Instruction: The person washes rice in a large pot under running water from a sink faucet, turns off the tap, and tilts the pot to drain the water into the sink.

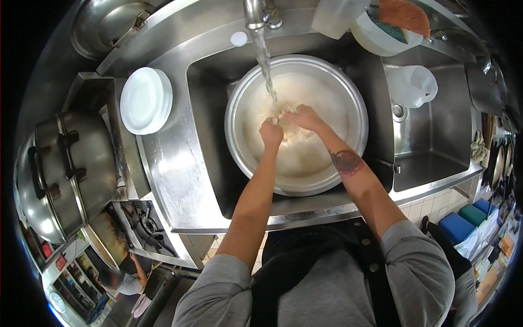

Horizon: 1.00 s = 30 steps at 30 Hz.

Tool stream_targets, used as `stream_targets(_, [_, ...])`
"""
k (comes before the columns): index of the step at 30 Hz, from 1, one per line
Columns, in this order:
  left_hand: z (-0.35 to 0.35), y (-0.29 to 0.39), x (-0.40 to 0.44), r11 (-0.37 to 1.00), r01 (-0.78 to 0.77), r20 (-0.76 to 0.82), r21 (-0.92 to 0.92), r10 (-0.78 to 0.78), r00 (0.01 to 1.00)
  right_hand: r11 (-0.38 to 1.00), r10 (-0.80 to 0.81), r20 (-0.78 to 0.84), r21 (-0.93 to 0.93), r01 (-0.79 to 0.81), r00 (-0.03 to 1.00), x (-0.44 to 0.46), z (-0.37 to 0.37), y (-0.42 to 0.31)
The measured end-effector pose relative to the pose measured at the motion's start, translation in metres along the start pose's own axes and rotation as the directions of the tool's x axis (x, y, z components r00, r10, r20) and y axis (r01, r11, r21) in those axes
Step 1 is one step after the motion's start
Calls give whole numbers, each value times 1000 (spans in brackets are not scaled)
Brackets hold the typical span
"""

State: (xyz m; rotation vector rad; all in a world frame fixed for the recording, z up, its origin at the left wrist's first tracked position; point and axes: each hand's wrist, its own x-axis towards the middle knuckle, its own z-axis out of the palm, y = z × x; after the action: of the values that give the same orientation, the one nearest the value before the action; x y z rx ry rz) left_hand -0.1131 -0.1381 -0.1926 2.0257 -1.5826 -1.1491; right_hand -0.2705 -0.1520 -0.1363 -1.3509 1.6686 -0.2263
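Note:
A wide round metal pot (233,125) sits in the sink, holding cloudy, whitish water. Over the middle of it, my left hand (271,133) is closed in a fist at the water's surface. Just to its right, my right hand (306,117) is closed too, knuckles up. A pale wet clump (287,115) shows between them, its kind unclear. From the faucet (254,15) a stream of water (263,62) runs down into the pot beside my hands. What lies under the murky water is hidden.
White plates (140,101) are stacked on the left counter. A translucent jug (412,87) lies in the right basin (436,136). Behind stands a white tub (381,46) with scrubbing pads. Large lidded pot (68,174) and burner (147,226) are at left, near another person (131,283).

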Motion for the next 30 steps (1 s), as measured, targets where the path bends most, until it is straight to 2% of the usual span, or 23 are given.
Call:
stream_targets(1, [-2, -3, 10, 990, -113, 28, 89, 111, 993, 995, -55, -22, -82, 53, 998, 25, 12, 14])
stream_targets(3, [5, -13, 39, 937, -279, -72, 209, 299, 951, 965, -167, -31, -212, 157, 985, 53, 17, 17])
stream_targets(4, [6, -16, 49, 896, -350, -111, 274, 391, 914, 929, -284, -84, -271, 252, 955, 68, 23, 20])
stream_targets(6, [-4, -17, 71, 784, -447, 55, 430, 472, 880, 818, -510, -167, -398, 416, 844, 96, 34, 26])
stream_targets(7, [-9, -16, 81, 711, -500, 144, 495, 500, 854, 783, -487, -115, -497, 374, 866, 93, 32, 11])
stream_targets(9, [-15, -9, 98, 813, -378, 336, 443, 240, 911, 672, -427, -32, -680, 293, 904, 94, 27, -11])
stream_targets(10, [-19, -4, 107, 848, -307, 426, 431, 108, 898, 698, -386, -4, -655, 289, 923, 100, 27, -10])
stream_targets(12, [-21, 2, 101, 807, -344, 372, 480, 168, 913, 752, -309, 50, -599, 276, 950, 111, 27, -9])
stream_targets(15, [-18, 6, 103, 733, -388, 348, 558, 218, 912, 616, -413, -85, -759, 210, 907, 114, 41, 0])
stream_targets(16, [-17, 8, 104, 707, -403, 352, 581, 229, 908, 608, -360, -79, -775, 170, 930, 115, 40, -3])
stream_targets(19, [-24, 29, 96, 689, -372, 425, 622, 102, 900, 604, -204, -95, -796, 49, 974, 127, 43, 2])
stream_targets(22, [-11, 5, 95, 728, -283, 405, 625, 8, 914, 627, -90, -127, -778, -43, 988, 138, 44, 16])
stream_targets(24, [-4, -27, 85, 637, -366, 368, 678, 136, 920, 606, -36, -99, -793, -57, 994, 116, 32, 9])
stream_targets(25, [-6, -31, 78, 586, -401, 350, 704, 206, 914, 593, -13, -163, -796, -123, 987, 124, 42, 23])
stream_targets(27, [-11, -33, 63, 663, -286, 367, 692, 19, 930, 558, 30, -293, -788, -260, 956, 128, 49, 39])
stream_targets(28, [-14, -30, 54, 693, -224, 375, 685, -72, 924, 546, 100, -267, -791, -277, 959, 123, 46, 44])
stream_targets(30, [-15, -32, 34, 720, -167, 345, 674, -106, 933, 517, 241, -210, -798, -309, 947, 98, 33, 49])
